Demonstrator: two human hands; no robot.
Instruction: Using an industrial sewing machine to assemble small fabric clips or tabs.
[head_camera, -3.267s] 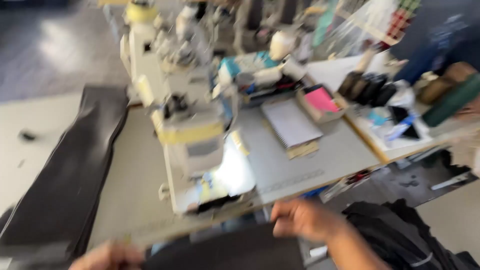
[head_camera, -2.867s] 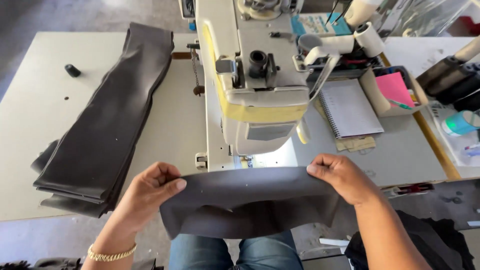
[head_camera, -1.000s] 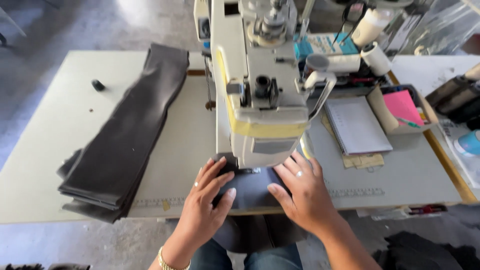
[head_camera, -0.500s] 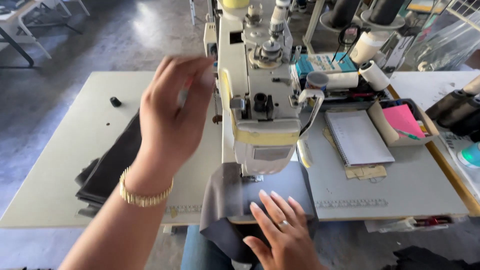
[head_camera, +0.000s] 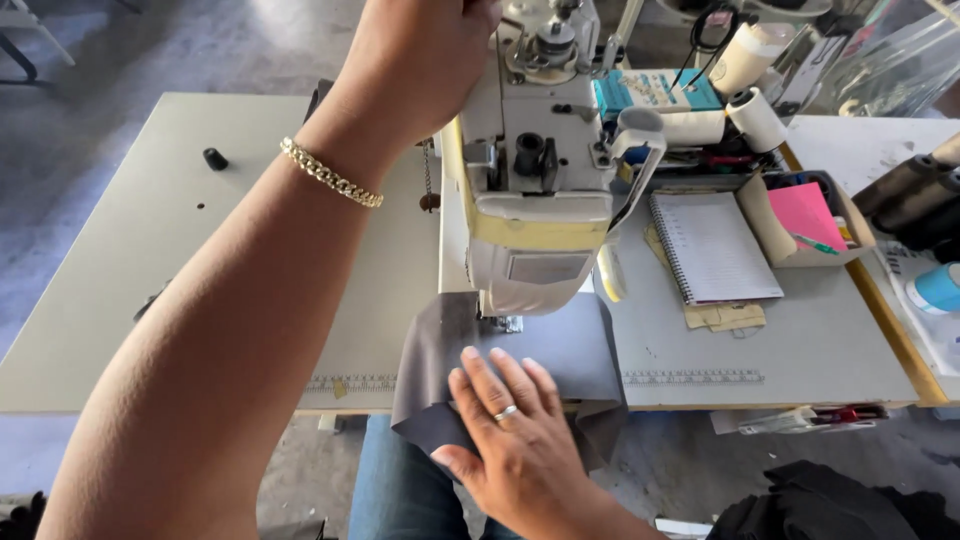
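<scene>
A dark grey fabric piece (head_camera: 520, 355) is laid flat on the sewing table (head_camera: 130, 290), its far edge tucked under the head of the cream sewing machine (head_camera: 535, 190) and its near edge draped over the table front. The right hand (head_camera: 515, 440) is pressed on the near part of the fabric, fingers spread and flat, nothing gripped; a ring is seen on one finger. The left hand (head_camera: 425, 50) is raised to the upper left side of the machine head, fingers curled toward it; what is touched or grasped there cannot be told, since the fingertips are cut off at the frame's top edge. A gold chain bracelet (head_camera: 330, 173) is worn on the left wrist. The left forearm fills much of the left foreground and hides most of the table behind it. To the right of the machine, a spiral notebook (head_camera: 712, 247) is noted, with a small open box holding pink paper (head_camera: 805, 215) just beside it. Thread cones (head_camera: 750, 60) stand behind these. A small black knob (head_camera: 215, 159) sits on the far left of the table, well apart from the fabric.
</scene>
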